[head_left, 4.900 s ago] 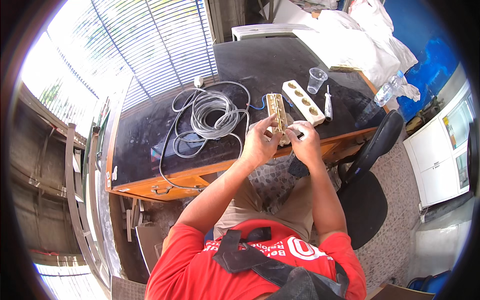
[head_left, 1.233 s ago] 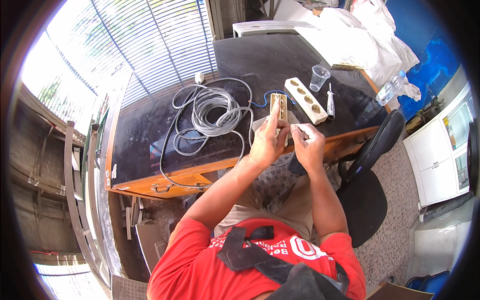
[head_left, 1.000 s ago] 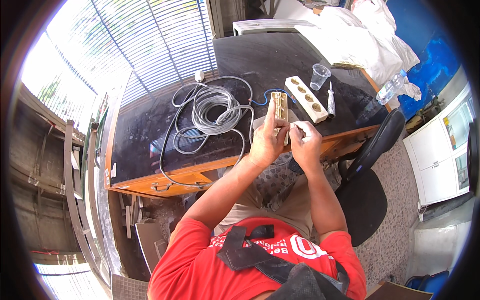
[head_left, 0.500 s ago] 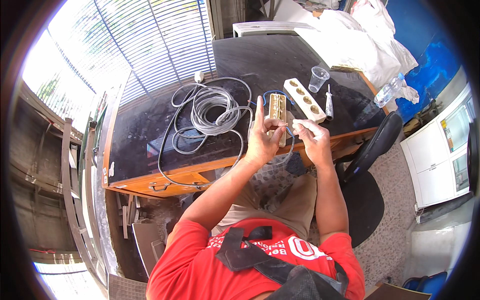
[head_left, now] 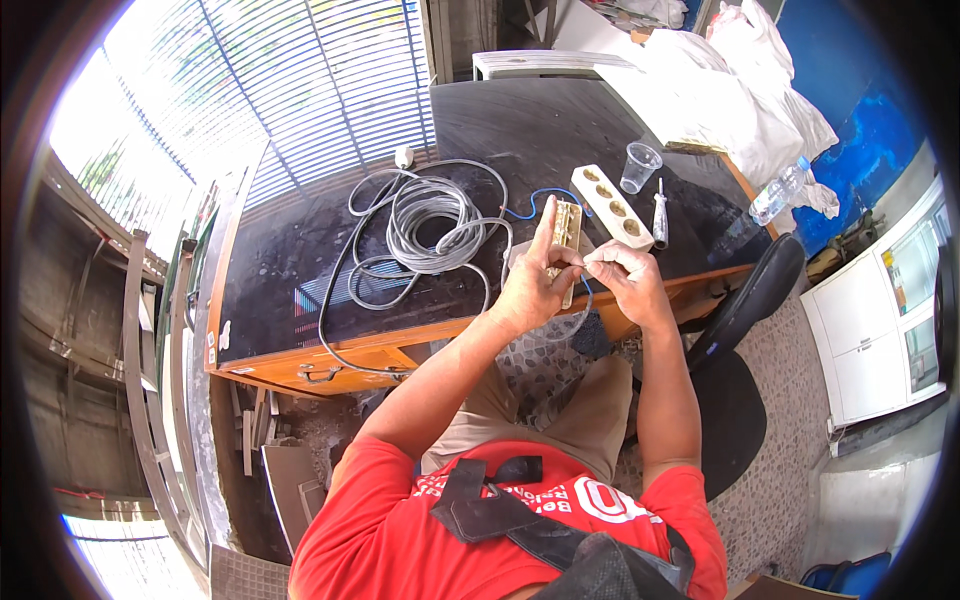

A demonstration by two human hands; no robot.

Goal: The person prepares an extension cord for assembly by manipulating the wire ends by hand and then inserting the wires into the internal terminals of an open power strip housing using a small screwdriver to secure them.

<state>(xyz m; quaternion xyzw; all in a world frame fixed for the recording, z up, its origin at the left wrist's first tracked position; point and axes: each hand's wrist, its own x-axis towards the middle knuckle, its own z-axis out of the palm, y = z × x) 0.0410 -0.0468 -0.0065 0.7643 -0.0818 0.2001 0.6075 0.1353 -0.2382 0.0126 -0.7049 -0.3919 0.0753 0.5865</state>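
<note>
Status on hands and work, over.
Left hand and right hand together, apparently pinching thin blue wire. Cream rectangular socket base: partly behind left hand. Coiled grey cable: left, clear of hands.

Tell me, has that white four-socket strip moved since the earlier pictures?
No: judged against the black desk, the white four-socket strip lies in the same spot, just beyond the right hand; only the view shifts slightly.

Brassy metal socket contacts [head_left: 567,222]; clear plastic cup [head_left: 638,170]; glossy tabletop [head_left: 520,122].
</note>
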